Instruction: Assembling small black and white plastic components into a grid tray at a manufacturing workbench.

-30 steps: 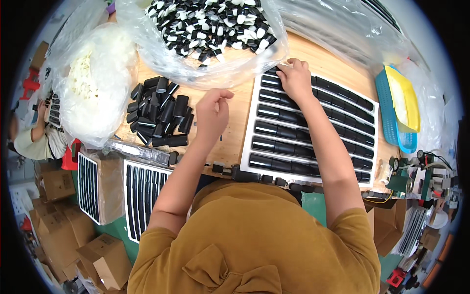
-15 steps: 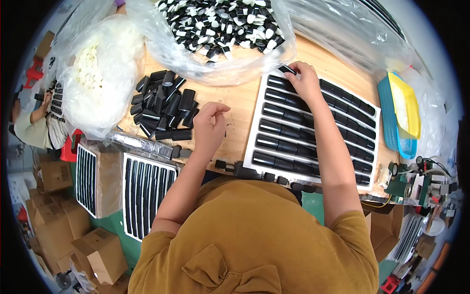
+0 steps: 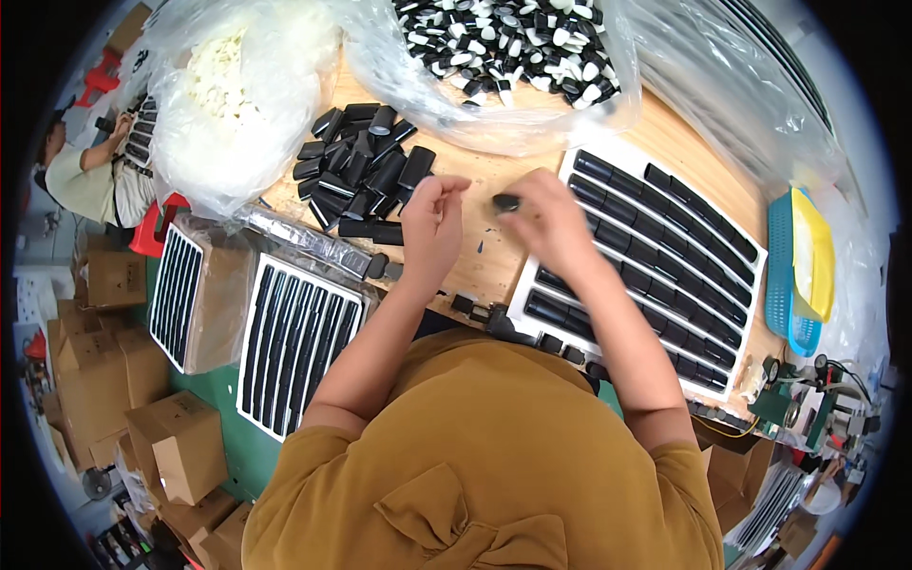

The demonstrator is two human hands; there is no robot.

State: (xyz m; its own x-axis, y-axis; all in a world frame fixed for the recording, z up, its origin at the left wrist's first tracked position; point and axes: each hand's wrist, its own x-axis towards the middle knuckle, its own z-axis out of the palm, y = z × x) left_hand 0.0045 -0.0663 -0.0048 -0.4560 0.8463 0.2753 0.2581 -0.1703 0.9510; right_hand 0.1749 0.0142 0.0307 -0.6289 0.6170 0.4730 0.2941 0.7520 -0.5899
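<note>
My right hand (image 3: 554, 223) is over the wood between the tray and the loose pile, slightly blurred. Its fingers are closed on a short black plastic piece (image 3: 506, 202), seen partly end-on. To its left, my left hand (image 3: 432, 233) has its fingers curled and thumb and forefinger close together; whether anything is between them is hidden. That hand is right beside a pile of loose black plastic tubes (image 3: 356, 166). On the right lies a white tray (image 3: 562, 171) filled with rows of black tubes (image 3: 655, 228), partly covered by my right forearm.
A clear bag (image 3: 456, 123) of small black and white parts stands at the far side, another bag (image 3: 223, 104) with pale pieces at left. Blue and yellow baskets (image 3: 781, 275) sit at right. Filled trays (image 3: 294, 342) and cardboard boxes (image 3: 176, 446) are below left. A co-worker (image 3: 90, 176) is at far left.
My right hand has left the tray's far left corner and come toward my left hand, carrying a black piece. My left hand stays beside the pile. The whole view has shifted.
</note>
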